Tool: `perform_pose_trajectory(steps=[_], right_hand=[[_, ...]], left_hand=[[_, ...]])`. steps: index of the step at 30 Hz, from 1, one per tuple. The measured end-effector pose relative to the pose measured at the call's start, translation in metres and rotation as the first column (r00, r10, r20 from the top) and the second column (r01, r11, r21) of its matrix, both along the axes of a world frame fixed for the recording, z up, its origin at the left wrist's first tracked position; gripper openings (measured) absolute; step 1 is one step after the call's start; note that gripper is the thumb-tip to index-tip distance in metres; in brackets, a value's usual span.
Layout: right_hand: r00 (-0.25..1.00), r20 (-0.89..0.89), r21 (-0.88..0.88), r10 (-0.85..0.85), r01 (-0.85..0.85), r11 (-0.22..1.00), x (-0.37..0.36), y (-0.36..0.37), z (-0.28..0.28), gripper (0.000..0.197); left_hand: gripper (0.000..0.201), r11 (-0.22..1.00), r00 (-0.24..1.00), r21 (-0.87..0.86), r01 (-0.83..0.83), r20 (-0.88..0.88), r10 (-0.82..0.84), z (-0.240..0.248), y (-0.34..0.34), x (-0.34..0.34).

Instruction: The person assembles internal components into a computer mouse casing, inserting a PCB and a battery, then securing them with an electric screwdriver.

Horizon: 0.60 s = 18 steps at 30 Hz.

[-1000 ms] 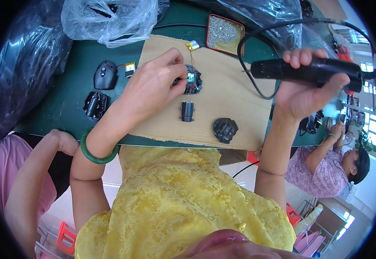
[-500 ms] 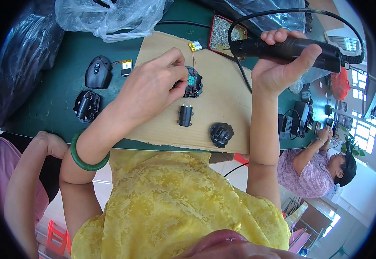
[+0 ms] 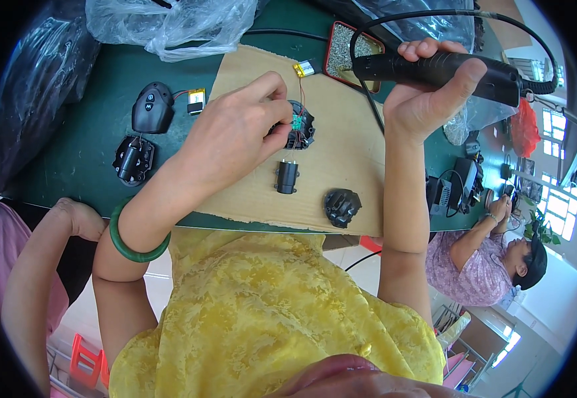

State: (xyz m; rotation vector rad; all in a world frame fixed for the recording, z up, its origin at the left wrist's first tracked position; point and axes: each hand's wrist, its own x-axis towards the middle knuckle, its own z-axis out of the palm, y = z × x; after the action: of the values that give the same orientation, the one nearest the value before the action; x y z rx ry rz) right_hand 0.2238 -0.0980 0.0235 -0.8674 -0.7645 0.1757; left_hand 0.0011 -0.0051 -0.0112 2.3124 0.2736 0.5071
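My left hand (image 3: 245, 126) bends over a round black housing (image 3: 306, 138) with a small green circuit board (image 3: 297, 123) inside. Its thumb and fingers are pinched together at the housing's left side; what lies between them is hidden. Thin wires run from the board to a silver-and-yellow battery (image 3: 304, 69) above, and a black cylindrical motor (image 3: 286, 177) lies below. Raised at the right, my right hand (image 3: 428, 99) grips a corded black electric screwdriver (image 3: 408, 71). The tool's left end is over a red-rimmed tray (image 3: 332, 52) of small metal pieces, apparently screws.
A cardboard sheet (image 3: 249, 199) carries another black part (image 3: 341, 207). To the left lie a black cover (image 3: 152, 109), a second battery (image 3: 196, 101) and a motor assembly (image 3: 132, 160). Plastic bags (image 3: 176, 26) crowd the back. People sit on both sides; one person's arm (image 3: 43, 265) is close left.
The view has shifted slightly. My right hand and the screwdriver have moved a little left relative to the tray. My left hand keeps its pinch at the housing.
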Motion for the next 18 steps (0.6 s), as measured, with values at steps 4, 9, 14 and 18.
perform_pose_trajectory(steps=[4,9,14,18], right_hand=[[1.000,0.006,0.007,-0.002,0.002,1.000,0.000,-0.001,0.000,0.040],[0.996,0.012,-0.058,-0.088,0.089,0.994,-0.003,-0.012,0.009,0.061],[0.993,-0.047,0.077,0.112,-0.108,0.991,-0.017,-0.032,0.024,0.065],[0.974,0.027,0.059,0.225,-0.226,0.972,-0.051,-0.049,0.034,0.076]], left_hand=[[0.009,1.000,1.000,-0.009,0.000,-0.006,0.000,0.000,-0.001,-0.001],[0.008,0.999,1.000,-0.032,-0.010,0.014,0.010,-0.001,-0.002,0.000],[0.010,1.000,1.000,-0.017,-0.011,0.021,0.012,-0.003,-0.001,-0.001],[0.010,1.000,1.000,-0.015,-0.008,0.024,0.008,-0.005,-0.001,-0.001]])
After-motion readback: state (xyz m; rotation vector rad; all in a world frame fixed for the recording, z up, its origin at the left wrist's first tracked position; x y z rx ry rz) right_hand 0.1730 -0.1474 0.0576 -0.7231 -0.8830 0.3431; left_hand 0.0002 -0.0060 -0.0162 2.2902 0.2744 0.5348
